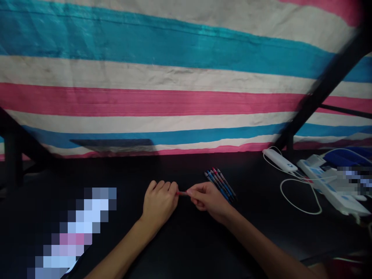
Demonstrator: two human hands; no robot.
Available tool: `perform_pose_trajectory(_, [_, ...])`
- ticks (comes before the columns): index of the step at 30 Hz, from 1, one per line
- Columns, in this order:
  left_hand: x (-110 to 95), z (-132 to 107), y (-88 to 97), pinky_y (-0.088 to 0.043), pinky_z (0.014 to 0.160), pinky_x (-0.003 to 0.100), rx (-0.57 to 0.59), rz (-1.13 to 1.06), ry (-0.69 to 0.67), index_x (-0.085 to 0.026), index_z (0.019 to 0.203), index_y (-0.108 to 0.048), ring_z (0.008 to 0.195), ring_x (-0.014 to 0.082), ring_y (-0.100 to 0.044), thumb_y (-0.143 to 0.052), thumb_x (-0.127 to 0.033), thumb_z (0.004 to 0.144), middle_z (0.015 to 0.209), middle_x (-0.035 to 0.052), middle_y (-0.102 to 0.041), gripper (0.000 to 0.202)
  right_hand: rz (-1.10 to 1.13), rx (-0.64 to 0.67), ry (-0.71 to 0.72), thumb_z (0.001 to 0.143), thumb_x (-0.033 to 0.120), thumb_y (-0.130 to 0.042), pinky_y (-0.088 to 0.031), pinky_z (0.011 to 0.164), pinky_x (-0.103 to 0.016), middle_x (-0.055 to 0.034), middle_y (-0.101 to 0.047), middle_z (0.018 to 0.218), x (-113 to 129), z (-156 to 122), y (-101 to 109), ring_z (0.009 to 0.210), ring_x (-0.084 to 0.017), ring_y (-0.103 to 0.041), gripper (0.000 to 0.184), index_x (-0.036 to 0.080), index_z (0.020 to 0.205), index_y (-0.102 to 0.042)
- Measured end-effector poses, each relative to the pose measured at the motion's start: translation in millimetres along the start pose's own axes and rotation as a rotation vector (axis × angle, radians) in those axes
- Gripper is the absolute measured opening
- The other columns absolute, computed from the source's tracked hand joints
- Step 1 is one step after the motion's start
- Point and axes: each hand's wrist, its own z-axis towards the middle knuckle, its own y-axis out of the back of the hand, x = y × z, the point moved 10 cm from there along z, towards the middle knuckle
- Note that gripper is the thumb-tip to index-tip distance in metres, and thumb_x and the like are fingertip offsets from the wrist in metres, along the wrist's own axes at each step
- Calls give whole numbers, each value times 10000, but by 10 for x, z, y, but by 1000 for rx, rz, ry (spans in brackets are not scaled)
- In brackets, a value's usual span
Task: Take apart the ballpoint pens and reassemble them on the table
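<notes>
My left hand (159,201) and my right hand (207,198) meet over the black table (186,244), both closed around the ends of a thin red pen (182,193). Only a short stretch of the pen shows between the fingertips. Just behind my right hand lies a bundle of several pens (221,183), blue and red, side by side on the table.
A white power bank (279,159) with a looping white cable (299,201) lies at the right, beside white and blue packages (328,182). A striped pink, blue and white tarp (174,77) hangs behind the table. Dark frame bars (322,89) cross at right and left.
</notes>
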Motion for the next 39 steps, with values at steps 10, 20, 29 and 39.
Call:
perform_pose_trajectory(10, [141,-54,-256,-350,551,317,204,-80,106,-182,617,-630,541,241,-626,-480,-130,747,566,82,-662,205,-712,-139,571,821,278,-631,-427,619,-275,-46,-674,749,502,-209,-87,664,-156,-574,136,192,867,-727])
perform_pose_trajectory(20, [449,38,-127,-472,740,324,8,-757,173,-200,1050,-548,816,197,-610,-551,-290,837,927,56,-640,231,-548,-338,529,755,298,-702,-439,573,-274,-36,-670,721,603,-100,439,604,-148,-571,168,207,894,-728])
perform_pose_trajectory(29, [382,37,121,-465,768,318,-95,-849,-4,-185,976,-610,845,180,-574,-519,-216,890,898,59,-636,129,-103,-168,205,705,341,-731,-289,436,-215,26,-532,557,327,48,521,451,-65,-421,214,149,798,-708])
perform_pose_trajectory(39, [431,16,183,-480,704,298,-165,-875,27,-185,968,-626,783,172,-585,-611,-228,841,856,58,-647,134,137,-136,108,689,357,-746,-215,404,-210,31,-482,532,231,81,504,436,-49,-341,240,135,704,-659])
